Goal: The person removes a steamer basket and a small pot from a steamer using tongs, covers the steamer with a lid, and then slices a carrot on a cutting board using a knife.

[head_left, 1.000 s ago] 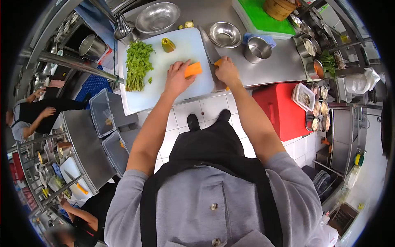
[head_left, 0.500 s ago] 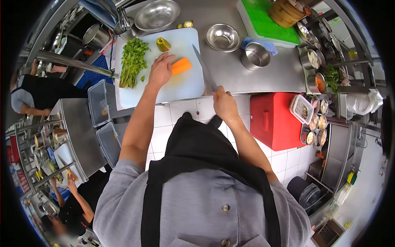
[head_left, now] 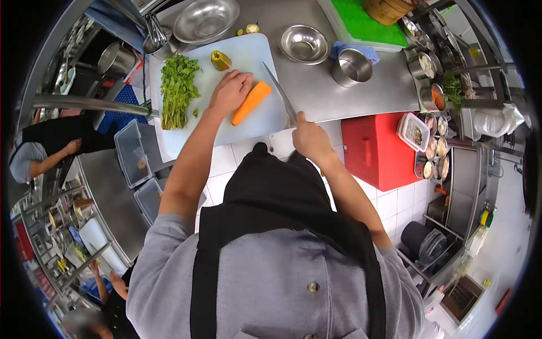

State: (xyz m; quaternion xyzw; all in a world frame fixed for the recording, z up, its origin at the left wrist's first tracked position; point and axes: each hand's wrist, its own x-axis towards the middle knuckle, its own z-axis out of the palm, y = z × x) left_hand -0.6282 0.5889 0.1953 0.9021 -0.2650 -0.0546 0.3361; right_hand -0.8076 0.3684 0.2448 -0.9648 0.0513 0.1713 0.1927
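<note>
On the white cutting board (head_left: 223, 133) lies a long orange carrot piece (head_left: 252, 103), slanting down to the left. My left hand (head_left: 230, 92) rests beside its upper left side, palm down with fingers close together; whether they touch the carrot is unclear. My right hand (head_left: 311, 138) is wrapped round the handle of a knife (head_left: 280, 93), whose blade points up and left over the board's right edge. A bunch of leafy greens (head_left: 178, 93) lies on the board's left side. A green vegetable piece (head_left: 221, 60) sits near the top.
Metal bowls (head_left: 305, 44) and a steel pot (head_left: 353, 66) stand right of the board, below a green-lidded box (head_left: 367, 25). A colander (head_left: 206, 20) is behind it. A red bin (head_left: 381, 152) stands below the counter. Two other people work at the left, one at a second counter (head_left: 113, 192).
The carrot has turned from nearly level to a steep slant, showing its full length. My left hand has shifted slightly right. The knife stays in my right hand, its blade more visible than one second ago.
</note>
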